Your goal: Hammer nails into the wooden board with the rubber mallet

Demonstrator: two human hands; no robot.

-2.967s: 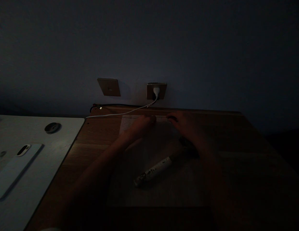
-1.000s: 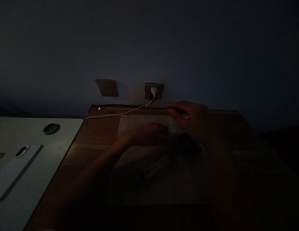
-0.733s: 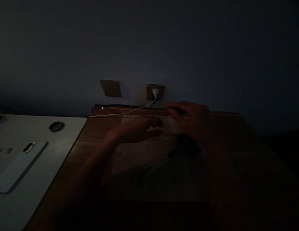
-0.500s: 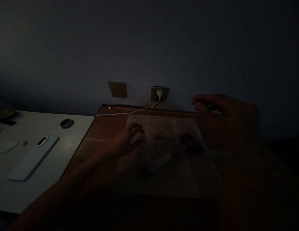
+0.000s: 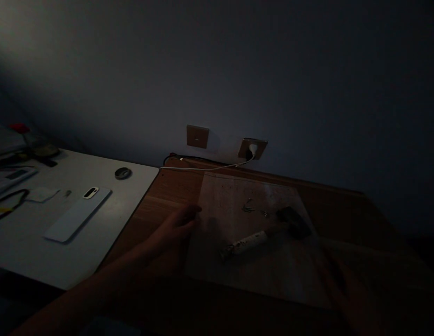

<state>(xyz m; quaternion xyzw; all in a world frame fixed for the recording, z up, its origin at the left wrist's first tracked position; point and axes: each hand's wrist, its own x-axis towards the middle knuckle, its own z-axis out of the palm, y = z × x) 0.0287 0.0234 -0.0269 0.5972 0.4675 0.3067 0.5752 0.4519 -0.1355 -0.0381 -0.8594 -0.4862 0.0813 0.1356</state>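
The room is very dark. A hammer [image 5: 244, 242] with a pale, paint-flecked handle and a dark head lies on a pale board [image 5: 272, 275] on the wooden table [image 5: 168, 191]. A few small nails [image 5: 251, 208] lie on the board just beyond the handle. My left hand [image 5: 173, 227] rests on the table at the board's left edge, fingers stretched out and holding nothing. My right hand [image 5: 347, 291] is a dim blurred shape over the board's near right corner; its fingers do not show clearly.
A white table [image 5: 98, 242] adjoins on the left with a phone [image 5: 77, 214], a small round object [image 5: 123, 173] and other clutter at the far left. On the wall are a switch plate [image 5: 197, 136] and a socket [image 5: 252, 148] with a white plug and cable.
My left hand drew back from the nails to the board's left edge. My right hand left the board's far edge and dropped to the lower right. The view swung left.
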